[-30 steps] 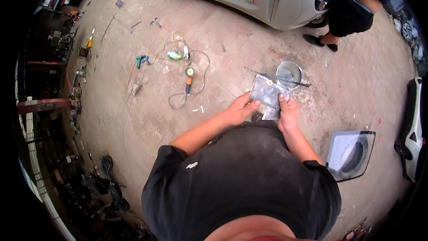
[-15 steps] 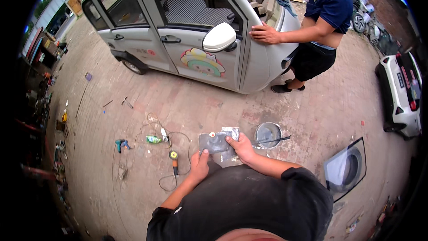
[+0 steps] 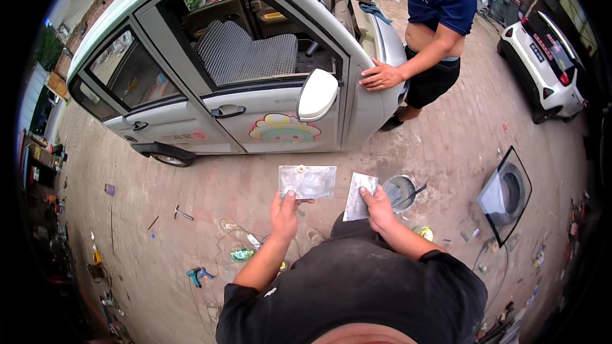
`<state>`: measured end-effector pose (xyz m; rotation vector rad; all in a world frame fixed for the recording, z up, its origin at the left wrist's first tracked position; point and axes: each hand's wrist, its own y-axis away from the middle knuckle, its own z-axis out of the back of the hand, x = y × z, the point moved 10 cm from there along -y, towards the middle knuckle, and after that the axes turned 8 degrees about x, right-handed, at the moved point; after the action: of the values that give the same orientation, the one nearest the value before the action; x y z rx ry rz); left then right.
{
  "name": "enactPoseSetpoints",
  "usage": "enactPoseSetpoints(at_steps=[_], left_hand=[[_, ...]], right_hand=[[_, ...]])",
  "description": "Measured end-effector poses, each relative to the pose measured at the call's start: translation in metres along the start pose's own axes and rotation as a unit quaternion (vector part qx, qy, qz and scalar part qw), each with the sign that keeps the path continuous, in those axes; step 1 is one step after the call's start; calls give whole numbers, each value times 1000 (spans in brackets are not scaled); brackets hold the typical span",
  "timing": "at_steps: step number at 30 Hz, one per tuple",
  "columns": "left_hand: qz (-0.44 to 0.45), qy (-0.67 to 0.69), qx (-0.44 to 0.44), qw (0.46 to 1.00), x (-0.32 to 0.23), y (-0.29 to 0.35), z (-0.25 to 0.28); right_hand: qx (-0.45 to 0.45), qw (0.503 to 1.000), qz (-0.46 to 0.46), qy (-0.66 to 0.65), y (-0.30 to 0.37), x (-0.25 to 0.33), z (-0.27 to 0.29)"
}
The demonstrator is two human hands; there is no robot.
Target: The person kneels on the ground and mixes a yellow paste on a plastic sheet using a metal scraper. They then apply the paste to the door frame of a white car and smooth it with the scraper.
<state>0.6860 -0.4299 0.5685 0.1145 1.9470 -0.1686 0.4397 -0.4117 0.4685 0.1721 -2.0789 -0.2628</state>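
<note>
My left hand is closed on a flat grey rectangular plate, thumb on top and fingers beneath. A small round red-and-white spot sits at the plate's far edge. To the right, my right hand grips a narrower, pale, speckled plate with the thumb on its face. The two plates are apart, held in front of my body above the ground. Just beyond my right hand stands a round metal basin with a dark strip across its rim.
A small grey-white car stands ahead. At its front, a person in a navy shirt rests a hand on it. A framed glass pane lies right. Power tools, cords, a green bottle and a hammer lie left.
The two plates overlapped before; now my hands have drawn them apart, the left plate to the left and the right plate to the right. The view has shifted, bringing the car nearer.
</note>
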Motion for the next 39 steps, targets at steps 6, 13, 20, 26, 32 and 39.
enactPoseSetpoints(at_steps=[6,13,20,26,32,39], left_hand=[[0,81,47,996,6,-53,-3],[20,43,-3,999,-14,-90,5],[-42,-4,47,998,-45,-130,-7],[-67,-52,87,993,-64,-147,-14],[-94,-191,126,969,-73,-156,6],[-167,-189,167,953,-106,-172,12]], right_hand=[[6,998,48,-35,-43,39,-23],[37,996,72,-25,-124,51,-30],[30,944,279,176,-139,153,-60],[105,661,513,538,-66,230,-182],[101,614,538,569,-52,223,-228],[52,582,549,598,-53,205,-257]])
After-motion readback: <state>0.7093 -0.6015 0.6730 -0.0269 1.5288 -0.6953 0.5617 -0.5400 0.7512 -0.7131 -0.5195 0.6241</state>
